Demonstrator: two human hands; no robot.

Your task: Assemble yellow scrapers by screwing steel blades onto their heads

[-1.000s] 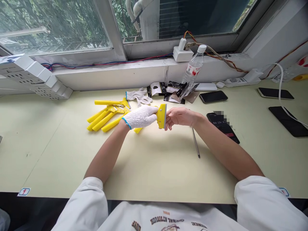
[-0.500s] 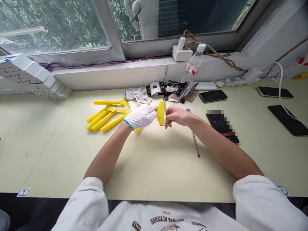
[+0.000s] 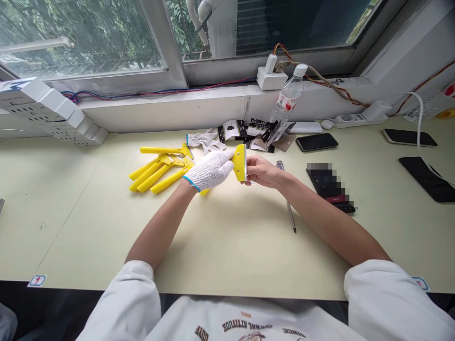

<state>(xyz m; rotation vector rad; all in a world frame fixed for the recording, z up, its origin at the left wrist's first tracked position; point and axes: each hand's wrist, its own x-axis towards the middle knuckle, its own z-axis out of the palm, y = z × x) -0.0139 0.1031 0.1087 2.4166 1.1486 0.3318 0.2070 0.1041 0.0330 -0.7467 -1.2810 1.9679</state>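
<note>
My left hand (image 3: 209,169), in a white knit glove with a blue cuff, is closed around the handle of a yellow scraper (image 3: 240,163). The scraper's head stands up, and its metal blade edge faces right. Bare and with bent fingers, my right hand (image 3: 263,170) is at that edge. Its fingertips are partly behind the head, so what they pinch is hidden. Several more yellow scrapers (image 3: 156,175) lie in a pile left of the gloved hand. A screwdriver (image 3: 291,215) with a clear handle lies on the table below my right forearm.
Behind my hands lie a loose white glove (image 3: 204,140) and black-and-white packaging cards (image 3: 231,130). A water bottle (image 3: 287,99) stands by the sill. To the right are a black phone (image 3: 317,142), another phone with a blurred patch (image 3: 329,189), and a power strip (image 3: 350,119).
The scraper's head has risen slightly and tilted a little. My right fingers have moved further behind its blade edge. The camera view has shifted slightly.
</note>
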